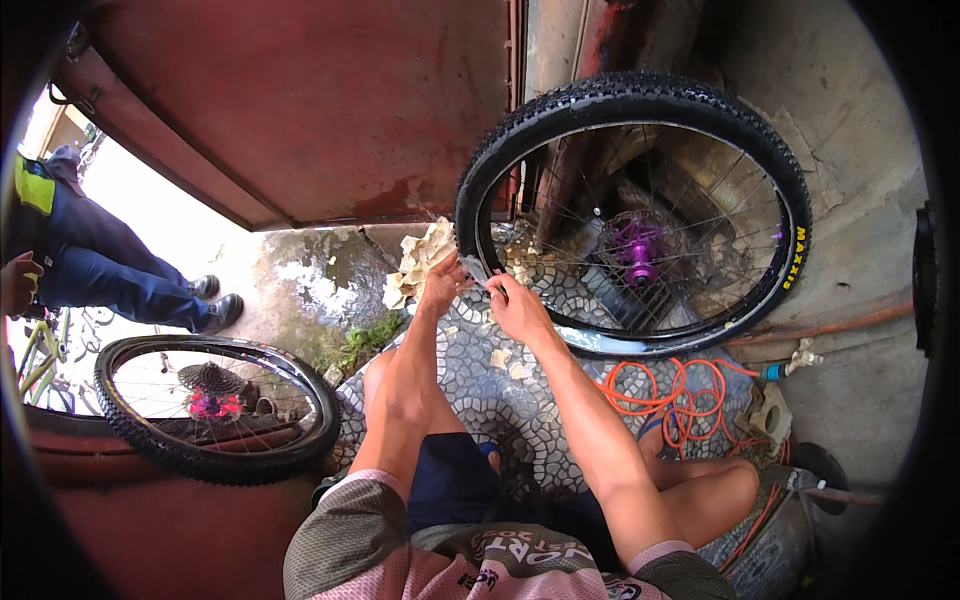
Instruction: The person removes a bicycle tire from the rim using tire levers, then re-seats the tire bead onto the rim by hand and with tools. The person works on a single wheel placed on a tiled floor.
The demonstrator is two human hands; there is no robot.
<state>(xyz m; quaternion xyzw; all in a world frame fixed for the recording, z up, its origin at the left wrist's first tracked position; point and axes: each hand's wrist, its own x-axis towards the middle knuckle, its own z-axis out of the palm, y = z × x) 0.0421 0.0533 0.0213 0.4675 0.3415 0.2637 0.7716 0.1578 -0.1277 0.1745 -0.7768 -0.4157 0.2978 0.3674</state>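
Bike wheel with purple hub (637,252) at far right edge of the patterned stone floor (565,425), tilted, next to concrete wall (865,190); thick black knobby tyre on it. Both hands at the wheel's left side. Left hand (443,287) just left of the tyre, fingers bent toward a small grey-white piece (475,268); can't tell if clamped on it. Right hand (518,312) at the rim's left, fingers curled; grip contents hidden, can't tell clamped or apart. Hands close together, small gap between.

Crumpled tan paper (418,265) just beyond left hand. Red metal door (300,100) past the floor's far edge. Orange hose (668,398) coiled near floor's right edge, below the wheel, blue fitting (773,372) nearby. Second wheel, pink hub (215,397), off to the left, tilted. Green weeds (368,342) between it and the paper. Another person in dark blue trousers (110,275) stands far left.
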